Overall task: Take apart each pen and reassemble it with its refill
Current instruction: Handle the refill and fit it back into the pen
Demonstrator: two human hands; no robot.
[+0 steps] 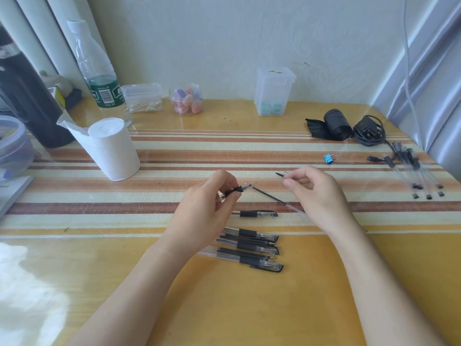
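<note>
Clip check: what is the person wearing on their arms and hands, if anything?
Nothing visible. The left forearm and right forearm are bare down to the frame's edge, with no sleeves. The left hand and right hand show no gloves, rings, watch or wristband.

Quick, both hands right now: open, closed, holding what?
Left hand: grips a pen by its black rubber section.
Right hand: pinches a small black-tipped piece; which part cannot be told.
</note>
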